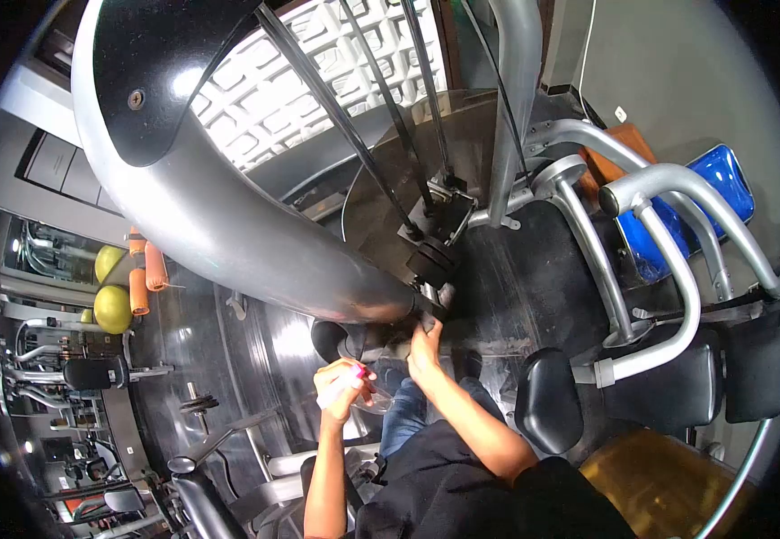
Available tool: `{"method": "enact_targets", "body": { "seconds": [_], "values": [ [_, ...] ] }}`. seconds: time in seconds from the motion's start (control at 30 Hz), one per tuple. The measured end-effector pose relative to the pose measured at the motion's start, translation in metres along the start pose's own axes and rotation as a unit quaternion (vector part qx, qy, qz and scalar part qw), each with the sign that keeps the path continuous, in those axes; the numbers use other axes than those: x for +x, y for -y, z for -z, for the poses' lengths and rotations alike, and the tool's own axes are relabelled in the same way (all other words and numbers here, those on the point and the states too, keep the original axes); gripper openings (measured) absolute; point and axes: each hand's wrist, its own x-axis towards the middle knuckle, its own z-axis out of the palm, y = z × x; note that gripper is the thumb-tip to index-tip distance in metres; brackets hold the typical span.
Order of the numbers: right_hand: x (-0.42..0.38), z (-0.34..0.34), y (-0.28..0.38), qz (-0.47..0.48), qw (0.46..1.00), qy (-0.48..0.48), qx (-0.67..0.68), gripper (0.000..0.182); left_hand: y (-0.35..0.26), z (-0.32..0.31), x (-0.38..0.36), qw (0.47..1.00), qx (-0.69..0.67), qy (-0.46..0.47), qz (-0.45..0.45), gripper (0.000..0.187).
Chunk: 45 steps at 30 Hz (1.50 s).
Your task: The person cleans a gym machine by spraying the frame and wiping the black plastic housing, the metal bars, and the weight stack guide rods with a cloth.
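My left hand (341, 391) is closed around a clear bottle (374, 402) with a bright pink top. The bottle points right, low in front of my body. My right hand (424, 350) reaches forward to the lower end of a thick silver tube (255, 242) on a weight machine. Its fingers are closed at the tube's black end piece (428, 308), and what they hold there is hidden. Just beyond the fingers stands the machine's weight stack (430, 260), with black guide rods rising from it.
Black padded seats (547, 400) and bent silver bars (678, 260) stand on the right. A blue mat or case (722, 184) leans by the wall. To the left are yellow balls (112, 309), orange rollers (139, 292) and a dumbbell (199, 404) on the dark floor.
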Motion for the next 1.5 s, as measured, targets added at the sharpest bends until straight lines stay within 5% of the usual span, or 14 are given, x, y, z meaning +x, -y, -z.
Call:
{"method": "enact_targets", "body": {
  "seconds": [0.1, 0.23, 0.37, 0.43, 0.57, 0.63, 0.8, 0.97, 1.07, 1.2, 1.4, 1.5],
  "values": [
    [-0.036, -0.012, 0.028, -0.019, 0.999, 0.026, 0.037, 0.047, 0.002, 0.001, -0.001, 1.0, -0.013, 0.007, -0.004, 0.027],
    [0.008, 0.009, 0.005, -0.022, 0.998, 0.059, 0.0, 0.042, -0.001, -0.001, 0.002, 1.0, -0.026, 0.016, -0.007, 0.026],
    [0.032, 0.014, -0.014, 0.07, 0.996, 0.033, -0.041, 0.041, -0.007, -0.004, 0.001, 0.999, -0.032, 0.007, 0.014, 0.026],
    [0.031, 0.017, -0.009, 0.135, 0.974, -0.008, -0.183, 0.039, -0.018, -0.01, 0.002, 0.998, 0.019, -0.01, 0.055, 0.027],
    [0.025, 0.012, 0.032, 0.151, 0.941, -0.003, -0.303, 0.035, -0.025, -0.016, 0.005, 0.988, 0.135, -0.012, -0.072, 0.027],
    [0.018, 0.006, 0.049, 0.29, 0.895, 0.033, -0.338, 0.03, -0.034, -0.022, 0.005, 0.993, 0.059, -0.092, -0.041, 0.029],
    [-0.034, -0.029, 0.127, 0.391, 0.841, 0.173, -0.33, 0.031, -0.043, -0.021, 0.011, 0.988, -0.054, -0.111, 0.097, 0.036],
    [0.013, -0.005, 0.093, 0.406, 0.838, 0.173, -0.321, 0.032, -0.043, -0.032, 0.012, 0.984, -0.014, -0.119, 0.133, 0.033],
    [0.046, 0.009, 0.084, 0.318, 0.83, 0.152, -0.433, 0.035, -0.037, -0.038, 0.012, 0.986, 0.029, -0.119, 0.109, 0.033],
    [0.001, -0.017, 0.117, 0.271, 0.868, 0.165, -0.381, 0.035, -0.031, -0.042, 0.01, 0.988, 0.022, -0.134, 0.079, 0.033],
    [-0.065, -0.023, 0.107, 0.482, 0.816, 0.16, -0.277, 0.039, -0.025, -0.039, 0.009, 0.987, 0.02, -0.14, 0.082, 0.039],
    [-0.05, 0.0, 0.071, 0.482, 0.814, 0.141, -0.291, 0.042, -0.023, -0.035, 0.007, 0.987, -0.047, -0.129, 0.082, 0.032]
  ]
}}
